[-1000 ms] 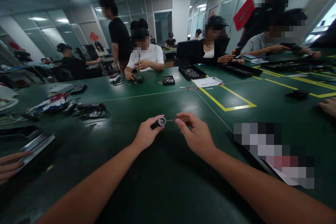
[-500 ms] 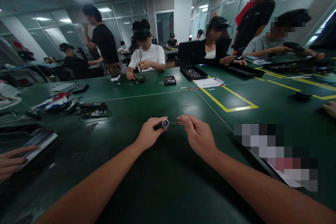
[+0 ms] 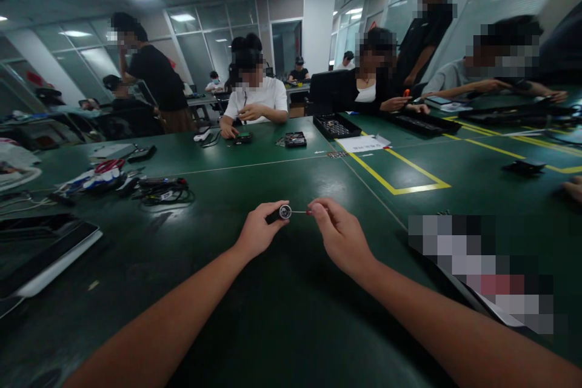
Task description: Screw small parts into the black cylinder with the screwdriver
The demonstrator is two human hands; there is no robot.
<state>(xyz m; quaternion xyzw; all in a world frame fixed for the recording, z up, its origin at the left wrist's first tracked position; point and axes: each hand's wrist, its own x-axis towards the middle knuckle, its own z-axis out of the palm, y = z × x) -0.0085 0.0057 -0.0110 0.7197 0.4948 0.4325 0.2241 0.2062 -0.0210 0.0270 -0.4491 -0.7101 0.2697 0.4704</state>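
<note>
Above the green table, my left hand (image 3: 258, 231) is closed around a small black cylinder (image 3: 285, 212) with a silver-rimmed open end facing me. My right hand (image 3: 343, 231) pinches a slim screwdriver (image 3: 299, 213) with a thin metal shaft and a bit of red at its handle. Most of that handle is hidden by my fingers. The shaft points left and its tip meets the rim of the cylinder; whether it goes inside, I cannot tell.
Cables and tools (image 3: 163, 191) lie in a heap on the left, behind a black-and-white tray (image 3: 68, 254). A blurred-out flat item (image 3: 482, 273) is at my right. Farther off are a black parts box (image 3: 336, 125), a paper sheet (image 3: 364, 143) and yellow tape (image 3: 421, 187). Several people sit opposite.
A co-worker's hand has left the tray at the left. A standing person at the back has shifted left. My hands stay nearly still; the cylinder has turned slightly, showing more of its black side.
</note>
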